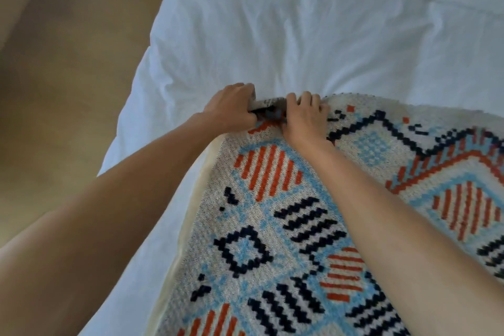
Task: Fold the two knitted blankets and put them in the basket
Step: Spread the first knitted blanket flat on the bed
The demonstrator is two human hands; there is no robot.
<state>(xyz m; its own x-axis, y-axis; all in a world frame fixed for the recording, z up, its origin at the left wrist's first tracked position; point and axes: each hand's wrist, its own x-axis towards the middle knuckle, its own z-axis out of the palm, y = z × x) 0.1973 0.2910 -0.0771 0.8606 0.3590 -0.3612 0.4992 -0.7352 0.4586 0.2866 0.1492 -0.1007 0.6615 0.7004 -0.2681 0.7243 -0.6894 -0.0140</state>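
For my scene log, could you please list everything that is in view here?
knitted blanket: one, off-white with light blue, orange-red and navy patterns, spread on the bed from the middle to the lower right.
cream layer: one strip, cream, along the blanket's left edge; I cannot tell whether it is a lining or a separate piece.
bed cover: one, white and wrinkled, across the upper and middle part.
floor: one area, tan, on the left.
basket: none in view.
left hand: one, grips the blanket's far corner.
right hand: one, grips the blanket's far edge just beside the left hand.
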